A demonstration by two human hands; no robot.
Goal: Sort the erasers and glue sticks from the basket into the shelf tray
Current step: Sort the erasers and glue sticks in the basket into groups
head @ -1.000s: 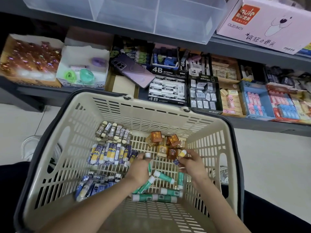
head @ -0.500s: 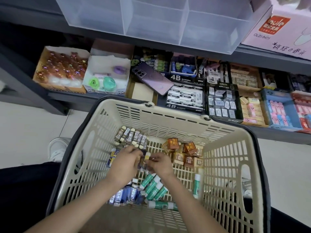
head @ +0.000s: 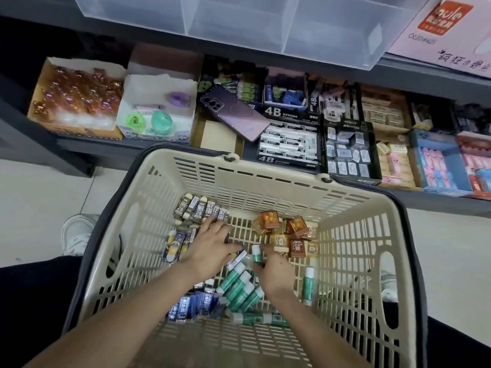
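Beige basket: standing before the shelves, both hands reaching down into it. Left hand: lying palm down, fingers spread and fairly straight, pressing on the yellow-and-blue erasers, with its fingertips nearing the row of 2B erasers in the far left corner. Right hand: fingers curling round a held glue stick, green-bodied, its white cap pointing toward the far wall. Heap of green glue sticks: lying between the two forearms, just beside the right wrist. Lone glue stick: lying apart by the right wall. Blue-sleeved erasers: showing partly under the left forearm. Orange boxed erasers: clustering just beyond the right hand. Clear shelf tray: sitting on the upper shelf, well apart from both hands. Purple phone: lying across boxes on the lower shelf.
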